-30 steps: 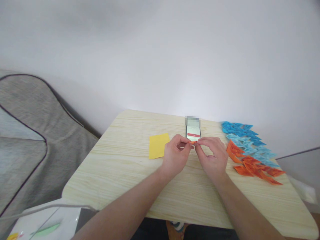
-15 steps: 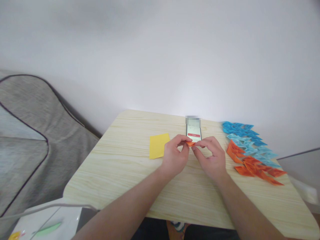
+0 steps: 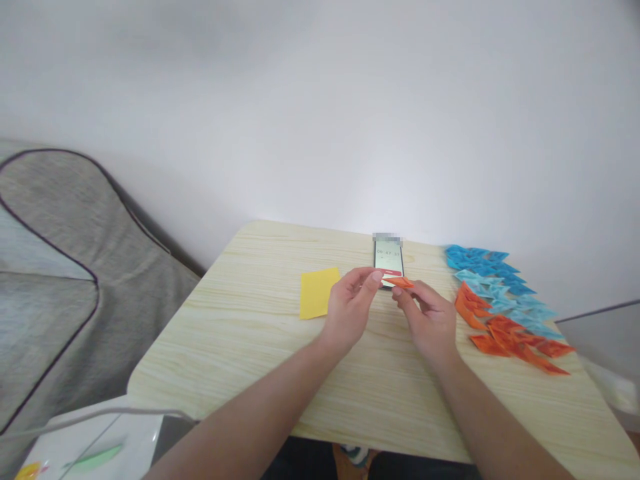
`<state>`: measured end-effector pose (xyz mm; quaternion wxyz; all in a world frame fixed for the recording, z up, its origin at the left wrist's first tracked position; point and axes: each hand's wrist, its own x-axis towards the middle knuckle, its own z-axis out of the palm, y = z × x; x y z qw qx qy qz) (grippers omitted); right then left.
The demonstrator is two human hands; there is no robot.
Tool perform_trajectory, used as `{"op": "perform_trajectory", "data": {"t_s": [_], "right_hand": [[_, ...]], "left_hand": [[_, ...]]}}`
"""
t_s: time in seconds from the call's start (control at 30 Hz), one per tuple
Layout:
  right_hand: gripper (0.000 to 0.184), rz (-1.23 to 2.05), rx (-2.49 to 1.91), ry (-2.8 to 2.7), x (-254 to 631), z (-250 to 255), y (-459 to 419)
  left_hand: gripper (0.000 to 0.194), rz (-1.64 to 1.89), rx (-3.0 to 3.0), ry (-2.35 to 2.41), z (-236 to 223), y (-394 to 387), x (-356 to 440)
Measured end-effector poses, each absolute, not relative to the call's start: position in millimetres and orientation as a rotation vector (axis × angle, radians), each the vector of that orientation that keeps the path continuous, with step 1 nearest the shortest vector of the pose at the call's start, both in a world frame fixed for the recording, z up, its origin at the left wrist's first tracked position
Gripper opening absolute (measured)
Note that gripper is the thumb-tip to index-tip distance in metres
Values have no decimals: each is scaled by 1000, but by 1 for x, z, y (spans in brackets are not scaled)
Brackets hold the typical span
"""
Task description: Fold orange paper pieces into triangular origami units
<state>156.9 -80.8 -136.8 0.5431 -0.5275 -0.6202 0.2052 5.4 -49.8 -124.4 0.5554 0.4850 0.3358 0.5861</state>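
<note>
A small folded orange paper (image 3: 399, 282) is held between my two hands, just over the near end of a phone. My left hand (image 3: 350, 300) pinches its left tip between thumb and fingers. On the other end, my right hand (image 3: 429, 320) grips it with thumb and fingertips. The phone (image 3: 389, 257) lies on the table with a timer on its screen; its lower part is partly hidden by my fingers and the paper. Beside my left hand lies a yellow paper sheet (image 3: 316, 293), its right edge partly covered by that hand.
On the table's (image 3: 240, 340) right side lie folded paper pieces in rows: blue ones (image 3: 480, 260), light blue ones (image 3: 493, 290) and orange ones (image 3: 510, 333). A white wall stands behind. Grey fabric (image 3: 100, 267) hangs at left, and a pale cable (image 3: 100, 415) runs below it.
The folded orange paper has turned and now shows a longer, pointed side. My right hand has shifted slightly right and down, its fingers curling around the paper's end.
</note>
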Motion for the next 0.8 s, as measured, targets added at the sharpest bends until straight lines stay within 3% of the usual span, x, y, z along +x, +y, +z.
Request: {"op": "perform_trajectory", "data": {"t_s": [0.27,0.5,0.67,0.8], "right_hand": [[22,660,-1188,-1552,152,-139,-83],[23,1050,-997,-1524,152,-141,-85],[39,1333,-873,-1419,154,-137,-86],[36,1373,-843,-1396,156,-137,-84]], "left_hand": [[28,1334,1225,772,-116,-54,1],[35,1277,1195,746,-121,-55,-1],[31,1314,1399,811,-122,-56,-5],[27,1337,1500,822,-120,-57,-7]]}}
